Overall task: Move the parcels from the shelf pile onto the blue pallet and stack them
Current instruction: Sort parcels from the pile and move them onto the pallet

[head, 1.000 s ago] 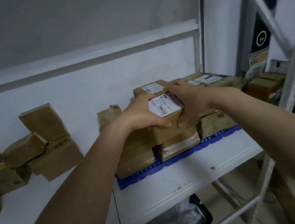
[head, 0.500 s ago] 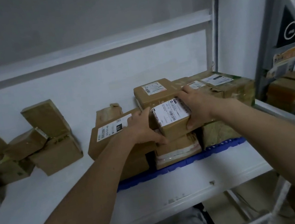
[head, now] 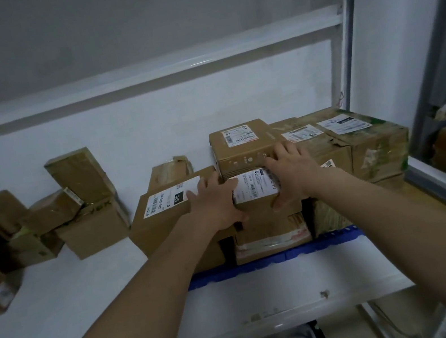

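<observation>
White metal shelf (head: 269, 303) against a pale wall, a blue plastic pallet (head: 276, 256) at its right end. On the pallet's stacked parcels, a small brown cardboard parcel with a white label (head: 255, 192), gripped from either side by left hand (head: 215, 200) and right hand (head: 291, 171). Farther left, a loose pile of brown cardboard boxes (head: 45, 218).

you're in a parcel storeroom: labelled cardboard parcels (head: 244, 147) crowd a white metal shelf (head: 283, 298), more racking right of it.

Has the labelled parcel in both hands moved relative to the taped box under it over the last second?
Yes. The labelled parcel has settled lower, onto the taped box on the blue pallet.
</observation>
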A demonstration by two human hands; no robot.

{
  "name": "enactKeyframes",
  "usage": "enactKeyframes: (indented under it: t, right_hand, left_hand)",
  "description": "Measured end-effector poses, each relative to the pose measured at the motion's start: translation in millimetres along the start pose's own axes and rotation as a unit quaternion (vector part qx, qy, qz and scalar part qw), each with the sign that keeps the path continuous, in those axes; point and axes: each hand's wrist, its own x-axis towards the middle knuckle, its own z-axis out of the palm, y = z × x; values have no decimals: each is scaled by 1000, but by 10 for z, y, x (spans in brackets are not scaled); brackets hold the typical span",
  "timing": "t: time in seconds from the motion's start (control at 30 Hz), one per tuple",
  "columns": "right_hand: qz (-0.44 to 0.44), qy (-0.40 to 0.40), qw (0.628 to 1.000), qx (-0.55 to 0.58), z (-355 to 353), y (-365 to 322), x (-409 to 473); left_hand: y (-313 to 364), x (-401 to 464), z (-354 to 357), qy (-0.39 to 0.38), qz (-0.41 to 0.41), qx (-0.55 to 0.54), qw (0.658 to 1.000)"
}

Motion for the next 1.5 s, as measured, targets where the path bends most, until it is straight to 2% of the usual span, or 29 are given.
enactKeyframes:
  t: [0.2,0.43,0.53,0.6,0.7,0.83,1.0,1.17,1.37,1.5]
  right_hand:
    - [-14,-3,1000,-21,70,30,78]
    - [-17,9,999,-31,81,-25,48]
    - [-15,-4,999,-34,25,-90,16]
    - [-22,2,999,-23,-104,-153,24]
    - [-65,59,996,-7,-428,-339,104]
    - [-164,137,977,6,-725,-898,276]
    - [-273,143,951,30,-707,-1858,402]
    - [-306,53,949,60,-552,-2745,417]
    - [-341,-27,937,70,-549,-3693,509]
    - [-332,-45,941,53,-535,-4301,629]
  left_hand:
    - [66,36,29,-3,-11,25,1000]
    - [82,66,54,37,-10,49,998]
    - [69,49,55,34,-5,24,999]
    - [38,14,-46,69,13,-40,997]
    - [-108,-109,-340,167,35,-125,977]
    - [-524,-361,-592,204,-39,-58,977]
    - [-1253,-848,-559,146,-158,-8,977]
    - [-2034,-1421,-393,72,-231,1,970]
    - [-2981,-1949,-253,29,-276,-51,959]
    - [-3598,-2166,-192,13,-282,-63,957]
